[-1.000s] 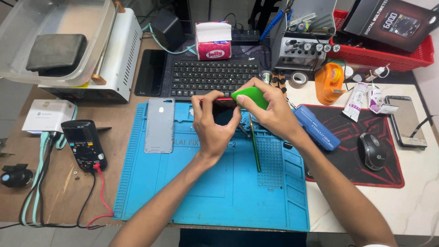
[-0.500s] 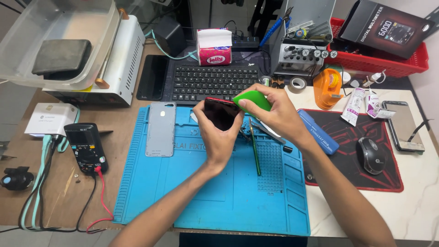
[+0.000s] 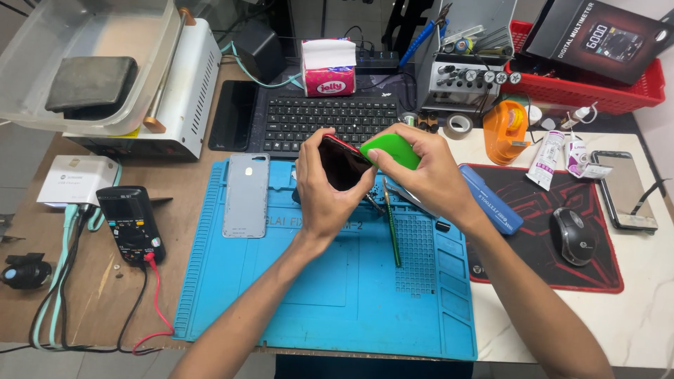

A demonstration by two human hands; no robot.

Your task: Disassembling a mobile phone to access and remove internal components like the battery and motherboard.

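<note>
Tilted more upright than half a second ago, the phone point(image 3: 342, 163) now shows its dark screen side; both hands sit slightly higher over the blue mat point(image 3: 330, 295). Left hand point(image 3: 324, 188) is clamped around the phone's edges, held above the mat, near the keyboard point(image 3: 330, 123). Right hand point(image 3: 430, 175) pinches a green pick point(image 3: 391, 149) against the phone's top right edge. Phone looks thin, stiff, smooth, likely fragile glass, so best gripped by the side edges. A grey back cover point(image 3: 246, 195) lies on the mat's left.
</note>
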